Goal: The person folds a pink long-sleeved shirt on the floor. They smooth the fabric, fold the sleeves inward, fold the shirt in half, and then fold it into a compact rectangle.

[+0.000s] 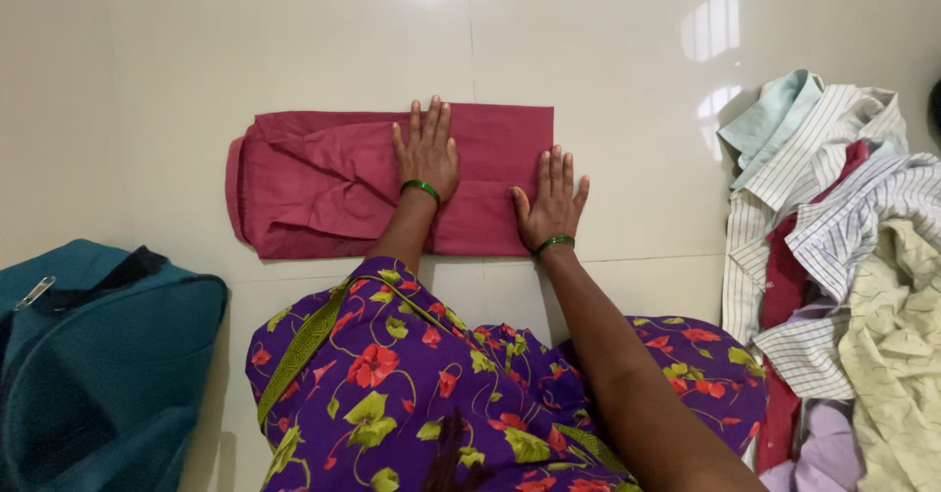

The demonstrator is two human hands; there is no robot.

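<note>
A dark red shirt (pixel 314 183) lies folded into a long strip on the pale tiled floor (pixel 608 80), collar end to the left. My left hand (pixel 426 149) rests flat on its middle, fingers spread and pointing away from me. My right hand (pixel 551 198) presses flat on the shirt's right end, near its lower edge. Each wrist wears a green bangle. Neither hand grips anything.
A teal bag (pixel 98 355) sits on the floor at the lower left. A heap of shirts (pixel 843 257), striped, pale yellow, light blue and red, lies at the right. My purple flowered garment (pixel 412 384) covers my lap in the foreground.
</note>
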